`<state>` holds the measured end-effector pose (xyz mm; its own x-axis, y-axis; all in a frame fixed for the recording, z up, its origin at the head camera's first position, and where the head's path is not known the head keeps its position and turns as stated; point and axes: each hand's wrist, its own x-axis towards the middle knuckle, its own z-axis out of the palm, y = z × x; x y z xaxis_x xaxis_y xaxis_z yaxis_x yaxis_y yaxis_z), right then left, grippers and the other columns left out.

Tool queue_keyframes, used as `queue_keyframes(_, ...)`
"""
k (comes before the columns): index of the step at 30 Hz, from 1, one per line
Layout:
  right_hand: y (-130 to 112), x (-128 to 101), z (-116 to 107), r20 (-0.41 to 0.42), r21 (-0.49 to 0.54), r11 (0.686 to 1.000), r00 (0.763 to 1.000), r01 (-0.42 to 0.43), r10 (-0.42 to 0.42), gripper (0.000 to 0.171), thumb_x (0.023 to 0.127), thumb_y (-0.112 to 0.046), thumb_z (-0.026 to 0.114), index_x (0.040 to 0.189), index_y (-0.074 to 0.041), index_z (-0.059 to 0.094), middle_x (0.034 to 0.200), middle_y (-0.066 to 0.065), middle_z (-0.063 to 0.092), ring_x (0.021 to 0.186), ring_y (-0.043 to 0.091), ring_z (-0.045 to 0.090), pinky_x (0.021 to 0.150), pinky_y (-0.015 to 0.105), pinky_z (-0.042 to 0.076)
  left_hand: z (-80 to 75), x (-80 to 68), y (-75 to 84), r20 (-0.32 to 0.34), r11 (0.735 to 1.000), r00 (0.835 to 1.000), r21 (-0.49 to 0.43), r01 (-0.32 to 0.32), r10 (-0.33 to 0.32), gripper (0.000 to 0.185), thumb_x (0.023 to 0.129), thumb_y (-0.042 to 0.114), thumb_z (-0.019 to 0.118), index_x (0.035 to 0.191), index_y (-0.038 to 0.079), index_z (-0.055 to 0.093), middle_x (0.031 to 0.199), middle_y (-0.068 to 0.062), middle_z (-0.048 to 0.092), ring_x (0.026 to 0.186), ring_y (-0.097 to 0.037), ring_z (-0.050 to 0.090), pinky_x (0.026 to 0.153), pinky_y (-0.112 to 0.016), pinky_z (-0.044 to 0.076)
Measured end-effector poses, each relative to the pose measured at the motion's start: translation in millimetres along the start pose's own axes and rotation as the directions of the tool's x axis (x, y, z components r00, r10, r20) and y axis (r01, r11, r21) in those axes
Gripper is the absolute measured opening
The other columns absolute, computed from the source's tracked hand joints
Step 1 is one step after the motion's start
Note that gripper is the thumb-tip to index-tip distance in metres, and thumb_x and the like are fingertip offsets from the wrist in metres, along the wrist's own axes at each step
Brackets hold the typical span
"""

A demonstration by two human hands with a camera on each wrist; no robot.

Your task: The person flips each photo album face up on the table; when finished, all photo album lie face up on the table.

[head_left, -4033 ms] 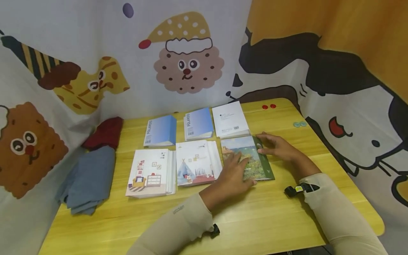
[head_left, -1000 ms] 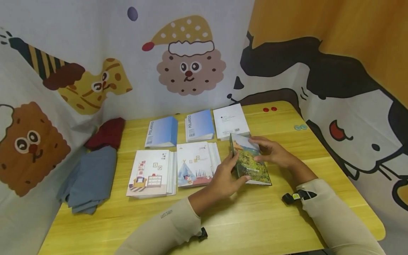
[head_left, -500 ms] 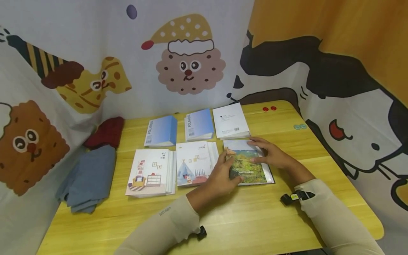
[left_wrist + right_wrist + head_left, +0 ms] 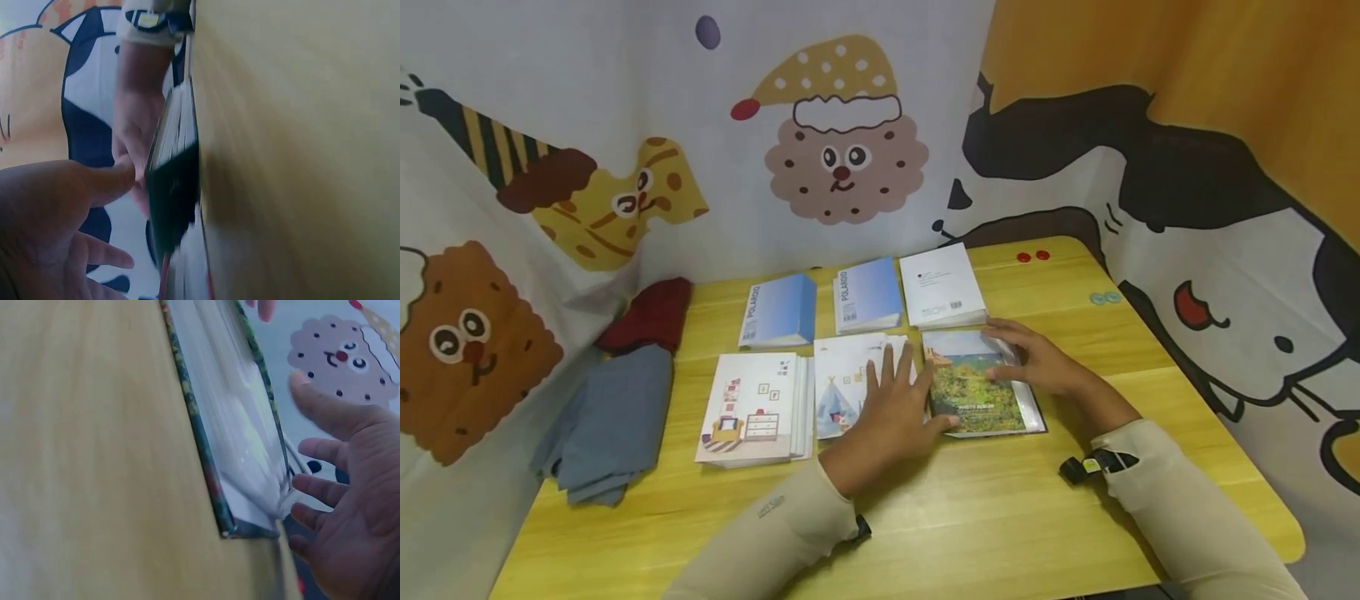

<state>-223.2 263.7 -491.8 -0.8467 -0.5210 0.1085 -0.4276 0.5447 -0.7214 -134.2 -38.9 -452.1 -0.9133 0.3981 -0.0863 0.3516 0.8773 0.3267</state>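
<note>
A photo album with a flowery seaside cover lies flat at the right end of the front row. My left hand has its fingers spread over a white album with a tent drawing, its thumb by the photo album's lower left corner. In the left wrist view that thumb is beside the green spine. My right hand is at the album's upper right, thumb and fingertips over the cover, partly straight. In the right wrist view, loose fingers are beside the white page edges.
A white album with a chair drawing lies at the front left. Two blue albums and a white one form the back row. Folded grey-blue cloth and dark red cloth lie left. Red buttons and teal buttons are right.
The photo album, tilted up between both hands a second ago, now lies flat. My left hand has let go and shifted left onto the tent album. The right hand has barely moved.
</note>
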Motion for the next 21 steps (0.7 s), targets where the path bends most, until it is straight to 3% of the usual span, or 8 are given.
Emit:
queue_keyframes(4, -15.2, 4.7, 1.0, -0.011, -0.015, 0.999, 0.999, 0.033, -0.033, 0.074, 0.097, -0.018, 0.084, 0.161, -0.001, 0.051, 0.176, 0.028, 0.030, 0.162, 0.058, 0.027, 0.121, 0.081, 0.033, -10.5, -4.7, -18.3, -0.014, 0.998, 0.999, 0.048, 0.045, -0.044, 0.101, 0.099, 0.078, 0.060, 0.175, 0.019, 0.029, 0.184, -0.022, 0.003, 0.170, -0.052, -0.003, 0.133, -0.077, 0.003)
queue_keyframes(10, -50.7, 22.5, 10.6, 0.016, -0.034, 0.999, 1.000, 0.025, -0.024, 0.075, 0.098, -0.023, 0.084, 0.162, -0.004, 0.051, 0.178, 0.025, 0.029, 0.164, 0.054, 0.025, 0.124, 0.080, 0.032, -37.2, -10.1, -56.4, -0.058, 0.989, 0.988, 0.025, 0.148, -0.146, 0.103, 0.098, 0.079, 0.060, 0.175, 0.017, 0.029, 0.184, -0.024, 0.001, 0.168, -0.055, -0.005, 0.130, -0.082, 0.002)
queue_keyframes(15, -82.3, 40.0, 22.8, 0.032, -0.055, 0.998, 0.999, 0.019, -0.017, 0.072, 0.100, -0.026, 0.083, 0.162, -0.006, 0.052, 0.178, 0.021, 0.029, 0.166, 0.052, 0.024, 0.122, 0.076, 0.038, -62.0, -12.0, -94.4, -0.040, 0.968, 0.967, -0.025, 0.251, -0.251, 0.105, 0.100, 0.077, 0.059, 0.176, 0.013, 0.024, 0.183, -0.027, -0.005, 0.166, -0.058, -0.009, 0.127, -0.085, 0.001)
queue_keyframes(21, -116.7, 59.5, 38.8, 0.071, -0.018, 1.000, 0.997, 0.004, -0.003, 0.073, 0.102, -0.032, 0.080, 0.165, -0.009, 0.049, 0.180, 0.020, 0.026, 0.167, 0.048, 0.025, 0.127, 0.074, 0.034, -89.2, -10.9, -141.0, 0.001, 0.951, 0.952, -0.042, 0.305, -0.305, 0.104, 0.103, 0.068, 0.060, 0.176, 0.007, 0.015, 0.180, -0.033, -0.009, 0.163, -0.066, -0.006, 0.123, -0.090, 0.003)
